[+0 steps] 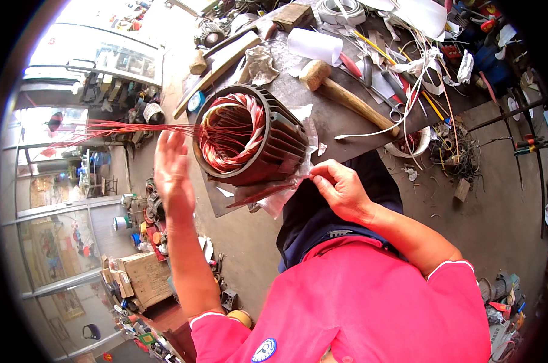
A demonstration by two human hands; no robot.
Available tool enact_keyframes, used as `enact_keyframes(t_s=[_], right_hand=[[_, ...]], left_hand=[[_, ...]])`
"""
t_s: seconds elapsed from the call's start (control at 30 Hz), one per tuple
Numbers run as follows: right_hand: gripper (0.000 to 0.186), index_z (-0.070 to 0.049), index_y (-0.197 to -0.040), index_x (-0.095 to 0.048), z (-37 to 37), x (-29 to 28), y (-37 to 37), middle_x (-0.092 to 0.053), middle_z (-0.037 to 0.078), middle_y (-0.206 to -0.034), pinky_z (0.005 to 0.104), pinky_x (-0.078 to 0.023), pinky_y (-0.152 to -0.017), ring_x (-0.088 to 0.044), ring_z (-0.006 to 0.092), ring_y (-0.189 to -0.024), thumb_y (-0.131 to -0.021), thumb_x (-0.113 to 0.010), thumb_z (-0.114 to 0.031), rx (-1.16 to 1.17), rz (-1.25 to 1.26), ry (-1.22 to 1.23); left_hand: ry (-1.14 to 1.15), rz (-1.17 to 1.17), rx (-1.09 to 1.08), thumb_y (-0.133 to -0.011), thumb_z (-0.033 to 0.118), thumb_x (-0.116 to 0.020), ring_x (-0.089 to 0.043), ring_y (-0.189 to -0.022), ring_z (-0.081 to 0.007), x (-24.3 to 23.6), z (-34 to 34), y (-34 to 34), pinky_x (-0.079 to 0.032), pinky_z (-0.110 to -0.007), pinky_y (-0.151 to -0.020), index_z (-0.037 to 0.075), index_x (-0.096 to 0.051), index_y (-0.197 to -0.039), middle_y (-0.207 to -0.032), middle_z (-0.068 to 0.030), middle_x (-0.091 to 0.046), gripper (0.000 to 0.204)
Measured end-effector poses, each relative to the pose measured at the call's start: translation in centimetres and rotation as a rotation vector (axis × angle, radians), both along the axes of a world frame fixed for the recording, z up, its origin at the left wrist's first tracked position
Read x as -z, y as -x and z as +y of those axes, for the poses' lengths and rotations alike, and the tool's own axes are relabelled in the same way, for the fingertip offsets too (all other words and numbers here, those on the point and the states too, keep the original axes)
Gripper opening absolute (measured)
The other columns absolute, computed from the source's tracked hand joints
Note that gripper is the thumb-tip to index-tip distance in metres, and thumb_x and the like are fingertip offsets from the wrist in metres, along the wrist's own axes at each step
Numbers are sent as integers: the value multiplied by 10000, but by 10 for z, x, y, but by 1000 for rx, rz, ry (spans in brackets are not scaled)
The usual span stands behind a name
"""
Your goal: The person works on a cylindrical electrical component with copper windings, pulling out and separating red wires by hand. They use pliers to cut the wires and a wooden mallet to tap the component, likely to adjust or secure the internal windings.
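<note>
Fingers of right hand (340,189) pinched on one clear plastic sheet (286,192) under one motor stator (249,136) — left hand (172,175) spread, released.

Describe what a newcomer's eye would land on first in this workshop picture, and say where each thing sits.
First, the finned motor stator at the centre, lying on its side on the workbench, its bore lined with red copper windings. A fan of red wire strands streams from it to the left, past the raised left hand. The right hand pinches a clear insulating sheet under the stator; a wooden mallet lies behind.
</note>
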State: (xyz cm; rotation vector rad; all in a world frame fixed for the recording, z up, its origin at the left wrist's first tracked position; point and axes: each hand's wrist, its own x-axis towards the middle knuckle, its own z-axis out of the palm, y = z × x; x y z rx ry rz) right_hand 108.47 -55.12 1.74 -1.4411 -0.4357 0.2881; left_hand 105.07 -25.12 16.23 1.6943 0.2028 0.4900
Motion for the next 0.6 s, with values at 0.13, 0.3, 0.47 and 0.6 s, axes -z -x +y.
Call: enact_keyframes(t_s=[0.13,0.3,0.47,0.6], right_hand=[[100,8,-1001,-642,-5,-20,10,-647,131,-903,322,-515,-724,-651,236,-804,-912,-626,-34,-51,-46,53],[72,4,-971,-635,-24,-12,28,-640,114,-861,310,-507,-649,-629,215,-710,-912,-636,-37,-31,-66,48],[78,1,-980,-636,-57,10,51,-648,110,-843,303,-511,-660,-635,201,-720,-915,-641,-41,-12,28,89],[82,6,-981,-639,-78,23,67,-651,111,-839,306,-514,-666,-638,197,-725,-915,-638,-42,-28,42,125]], left_hand=[[-177,-69,107,-854,217,-808,-501,-1331,-258,-20,-65,-49,-375,-368,-1136,-49,-267,-1506,-1382,-256,-536,887],[102,-14,145,-1014,241,-599,-529,-541,-105,-30,-71,-80,-490,-245,-613,-8,-664,-989,-625,-13,-553,258],[498,-49,-4,-1056,380,-479,-257,-481,-85,-61,-63,-56,-271,-260,-479,83,-560,-774,-594,34,-288,418],[367,-35,-50,-1073,430,-397,-194,-452,-83,-82,-59,-40,-219,-261,-436,88,-519,-739,-554,35,-236,493]])
